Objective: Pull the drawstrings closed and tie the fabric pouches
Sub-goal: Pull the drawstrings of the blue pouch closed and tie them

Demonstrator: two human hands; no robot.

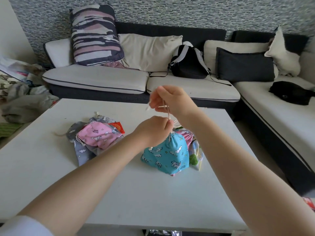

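The left hand [153, 129] has its grip pinched on the drawstring [167, 110] at the gathered neck of the blue pouch [167, 156], right of the bench [119, 193] middle; the right hand [167, 99] grip pinches the cord above. Its contents are hidden. A pink pouch [97, 134] lies left.

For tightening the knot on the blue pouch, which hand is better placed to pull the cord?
Probably the right hand: it is raised above the blue pouch and pinches the cord, free to pull. The left hand pinches at the gathered neck, better for holding.
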